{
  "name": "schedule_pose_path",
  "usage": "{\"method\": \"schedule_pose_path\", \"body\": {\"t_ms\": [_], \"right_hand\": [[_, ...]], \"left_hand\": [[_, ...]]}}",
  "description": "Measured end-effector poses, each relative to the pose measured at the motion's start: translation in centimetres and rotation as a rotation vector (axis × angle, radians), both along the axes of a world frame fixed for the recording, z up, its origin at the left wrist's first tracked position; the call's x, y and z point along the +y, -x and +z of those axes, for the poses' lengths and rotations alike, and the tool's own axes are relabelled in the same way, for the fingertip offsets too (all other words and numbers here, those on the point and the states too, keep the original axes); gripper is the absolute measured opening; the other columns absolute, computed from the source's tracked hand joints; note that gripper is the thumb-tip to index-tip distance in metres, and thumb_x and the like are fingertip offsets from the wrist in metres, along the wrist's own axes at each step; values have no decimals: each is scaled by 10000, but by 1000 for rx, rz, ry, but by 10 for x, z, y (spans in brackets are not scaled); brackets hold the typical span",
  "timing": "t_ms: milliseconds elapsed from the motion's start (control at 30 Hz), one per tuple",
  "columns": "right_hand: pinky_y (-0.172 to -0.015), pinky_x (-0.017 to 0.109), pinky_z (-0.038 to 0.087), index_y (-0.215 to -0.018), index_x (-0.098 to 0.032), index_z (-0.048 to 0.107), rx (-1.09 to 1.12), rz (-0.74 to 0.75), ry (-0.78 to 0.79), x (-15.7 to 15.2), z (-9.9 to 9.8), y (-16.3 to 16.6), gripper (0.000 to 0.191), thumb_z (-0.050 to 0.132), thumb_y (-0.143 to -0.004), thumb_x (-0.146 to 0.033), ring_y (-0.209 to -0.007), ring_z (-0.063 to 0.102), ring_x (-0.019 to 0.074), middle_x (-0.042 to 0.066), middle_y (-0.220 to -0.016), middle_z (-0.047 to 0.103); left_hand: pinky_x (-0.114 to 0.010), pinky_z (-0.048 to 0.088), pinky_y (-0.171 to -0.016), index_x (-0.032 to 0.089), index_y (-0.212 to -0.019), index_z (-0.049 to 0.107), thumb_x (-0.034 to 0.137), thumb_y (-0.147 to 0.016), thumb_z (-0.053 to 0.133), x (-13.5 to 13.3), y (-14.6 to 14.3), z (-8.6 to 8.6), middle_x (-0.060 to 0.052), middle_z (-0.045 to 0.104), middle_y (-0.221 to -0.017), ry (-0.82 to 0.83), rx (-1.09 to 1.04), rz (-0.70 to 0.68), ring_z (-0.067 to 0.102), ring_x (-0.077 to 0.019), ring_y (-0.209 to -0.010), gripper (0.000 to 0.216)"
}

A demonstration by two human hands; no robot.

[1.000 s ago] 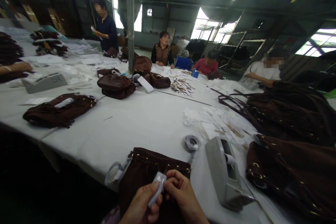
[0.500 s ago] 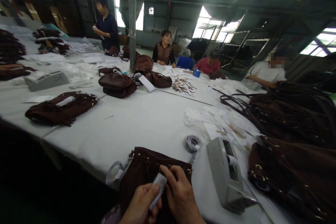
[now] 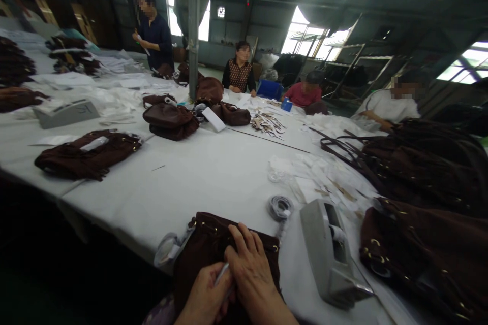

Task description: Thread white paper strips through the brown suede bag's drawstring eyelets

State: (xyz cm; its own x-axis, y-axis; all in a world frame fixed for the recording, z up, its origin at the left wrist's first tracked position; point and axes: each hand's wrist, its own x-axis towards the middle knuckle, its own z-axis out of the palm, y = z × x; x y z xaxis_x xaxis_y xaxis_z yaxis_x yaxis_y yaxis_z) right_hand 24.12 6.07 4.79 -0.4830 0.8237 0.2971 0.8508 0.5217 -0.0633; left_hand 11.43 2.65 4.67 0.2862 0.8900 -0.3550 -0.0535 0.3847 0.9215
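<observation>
A dark brown drawstring bag [image 3: 208, 241] with gold eyelets lies at the table's near edge, under both hands. My left hand [image 3: 206, 289] is closed on a pale wrapped piece [image 3: 221, 274], thumb on top; only its edge shows. My right hand [image 3: 253, 269] rests over the bag's upper part, back up, fingers bent and close together. Its thumb and whatever its fingers grip are hidden. Beside the bag's left corner is a coiled, wrapped strap [image 3: 166, 250]. Another wrapped coil [image 3: 281, 207] sits just past the right corner.
A grey tape dispenser [image 3: 324, 254] stands right of the bag. Brown bags [image 3: 427, 249] are heaped at the right edge, and another bag [image 3: 89, 155] lies left. Paper and plastic scraps [image 3: 305, 175] spread behind the dispenser. A post [image 3: 193, 30] rises mid-table; several people sit or stand beyond.
My right hand has moved over the wrapped piece, its fingers reaching further up the bag. The wrapped piece in my left hand has turned and now shows only its edge.
</observation>
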Motion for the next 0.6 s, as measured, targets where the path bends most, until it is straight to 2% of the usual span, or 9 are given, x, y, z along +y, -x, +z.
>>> {"method": "schedule_pose_path", "body": {"t_ms": [67, 133, 200, 267, 333, 400, 467, 533, 600], "right_hand": [[-1031, 505, 316, -986, -228, 635, 45, -17, 62, -3, 11, -7, 210, 618, -779, -203, -1317, 310, 331, 99, -1430, 405], [-1029, 507, 330, -1151, -228, 583, 180, -86, 121, -9, 26, -17, 393, 563, -769, -138, -1312, 326, 328, 122, -1446, 370], [-977, 458, 401, -1213, -216, 549, 419, -234, 201, -18, 39, -28, 415, 501, -807, -144, -1197, 467, 301, 139, -1329, 493], [-831, 375, 488, -1068, -195, 630, 681, -378, 398, -29, 45, -35, 263, 480, -873, -287, -947, 601, 260, 115, -1034, 648], [-651, 304, 499, -846, -184, 669, 890, -431, 661, -39, 41, -35, 338, 500, -865, -476, -711, 611, 210, 68, -760, 656], [-498, 248, 441, -772, -167, 654, 1060, -404, 871, -45, 32, -26, 442, 542, -804, -593, -543, 547, 150, 26, -614, 603], [-372, 206, 322, -808, -154, 636, 1215, -417, 985, -44, 22, -14, 519, 601, -716, -664, -399, 417, 86, -22, -523, 536], [-318, 185, 205, -841, -144, 614, 1324, -468, 1061, -40, 16, -1, 588, 663, -625, -689, -329, 302, 48, -54, -464, 492], [-311, 175, 157, -844, -132, 604, 1391, -485, 1113, -35, 16, 7, 607, 713, -577, -666, -310, 272, 36, -55, -433, 492]], "left_hand": [[-184, 239, -318, 156, -688, 539, 753, -708, 499, 1, 2, 0, 13, 525, -485, 1, -4, 2, 370, -69, -313, 598], [-182, 232, -319, 158, -672, 537, 741, -719, 502, 3, 6, -1, 38, 469, -427, -5, 9, 3, 350, -69, -306, 586], [-180, 223, -321, 160, -656, 535, 732, -726, 507, 3, 9, -2, 50, 430, -390, -2, 12, 7, 337, -68, -305, 576], [-180, 218, -326, 162, -640, 531, 726, -732, 509, 2, 10, -3, 50, 424, -380, 4, -9, 1, 336, -67, -308, 572], [-180, 220, -330, 158, -642, 534, 717, -739, 511, 0, 9, -4, 46, 433, -388, 3, -48, -20, 337, -65, -311, 568], [-180, 228, -334, 146, -688, 556, 710, -735, 527, -1, 6, -3, 34, 479, -442, 4, -83, -38, 352, -62, -321, 566], [-179, 238, -339, 136, -747, 577, 706, -728, 541, -1, 6, 0, 18, 522, -511, 15, -86, -60, 377, -62, -341, 572], [-177, 243, -347, 133, -770, 581, 705, -734, 533, -1, 8, 3, 7, 536, -544, 24, -59, -83, 395, -65, -363, 576], [-178, 249, -360, 135, -764, 574, 694, -752, 520, 0, 13, 7, 3, 536, -553, 17, -15, -106, 407, -69, -385, 561]]}}
